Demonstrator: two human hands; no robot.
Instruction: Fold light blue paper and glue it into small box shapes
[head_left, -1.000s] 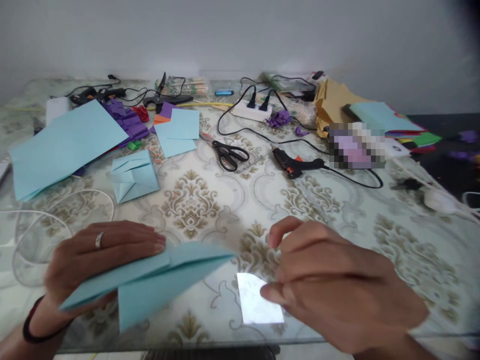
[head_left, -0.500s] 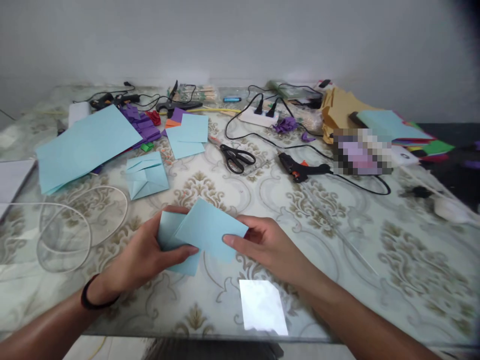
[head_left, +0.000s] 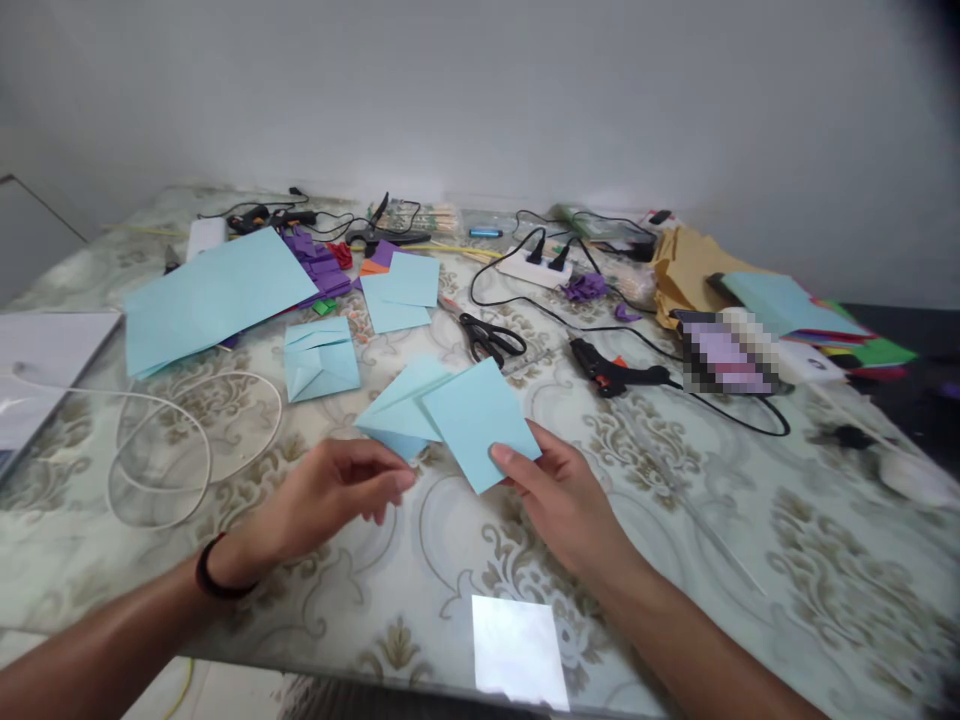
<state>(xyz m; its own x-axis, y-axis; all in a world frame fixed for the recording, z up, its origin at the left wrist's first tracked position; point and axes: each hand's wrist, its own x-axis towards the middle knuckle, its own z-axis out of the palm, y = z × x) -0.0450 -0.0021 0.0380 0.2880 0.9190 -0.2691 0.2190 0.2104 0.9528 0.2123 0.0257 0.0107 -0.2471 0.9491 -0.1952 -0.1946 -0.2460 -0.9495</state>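
My right hand (head_left: 561,500) grips a folded light blue paper (head_left: 450,410) by its lower right corner and holds it a little above the table. My left hand (head_left: 330,490) is just below the paper's left point, fingers loosely curled, and I cannot tell if it touches the sheet. A second folded light blue piece (head_left: 321,357) lies flat on the table to the far left of the hands. A black band circles my left wrist.
The patterned glass-topped table (head_left: 675,500) carries large blue sheets (head_left: 214,295), smaller blue squares (head_left: 401,290), black scissors (head_left: 491,340), a black glue gun (head_left: 615,375) with its cord, a white power strip (head_left: 536,265), a looped white cable (head_left: 165,440) and coloured paper stacks (head_left: 810,320).
The hands have lifted the blue paper away from the near edge toward the table's middle. My left hand has slipped off its left side; the right keeps its grip.
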